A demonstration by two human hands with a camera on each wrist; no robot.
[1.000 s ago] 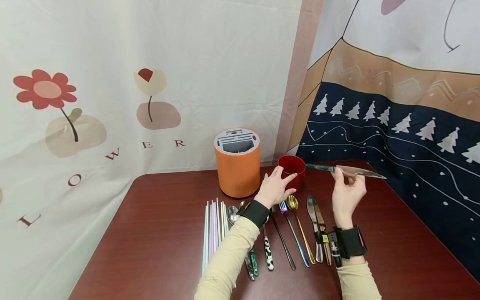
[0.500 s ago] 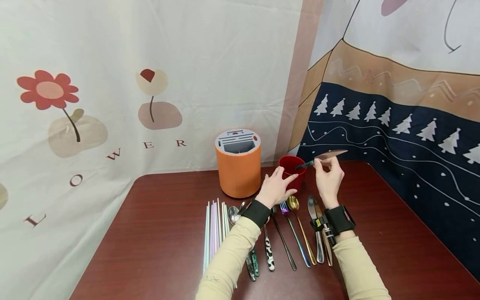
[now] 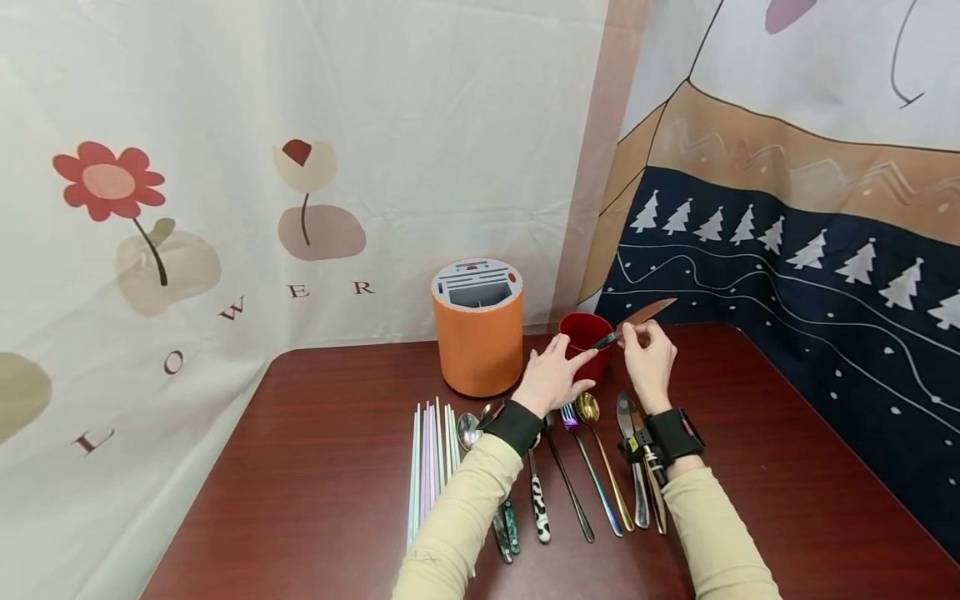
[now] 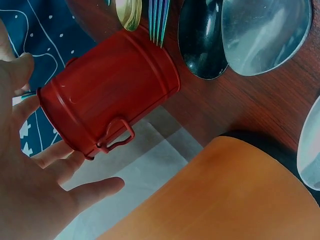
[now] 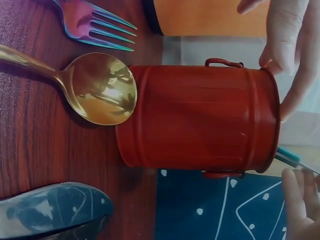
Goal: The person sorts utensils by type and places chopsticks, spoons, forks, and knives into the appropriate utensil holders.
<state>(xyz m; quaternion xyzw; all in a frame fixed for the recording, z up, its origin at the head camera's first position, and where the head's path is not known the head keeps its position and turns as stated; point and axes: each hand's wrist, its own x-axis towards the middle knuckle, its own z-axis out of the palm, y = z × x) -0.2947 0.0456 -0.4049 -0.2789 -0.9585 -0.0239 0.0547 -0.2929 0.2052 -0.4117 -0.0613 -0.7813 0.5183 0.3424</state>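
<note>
A red metal bucket with small side handles stands upright at the back of the table. My left hand touches its rim, fingers spread and mostly straight, as the left wrist view also shows on the bucket. At the bucket's right side, my right hand pinches a table knife between thumb and fingers. The knife is tilted: its green handle points down into the bucket's mouth, and its blade points up and to the right. The bucket's wall hides the handle's end in the right wrist view.
Left of the bucket stands an orange cylindrical holder with a slotted top. In front lie pale chopsticks, spoons, a rainbow fork, a gold spoon and knives. Curtains hang behind the table.
My right hand has moved left with the knife, and the knife has tilted so its handle is now inside the bucket's mouth. The left hand stays at the rim.
</note>
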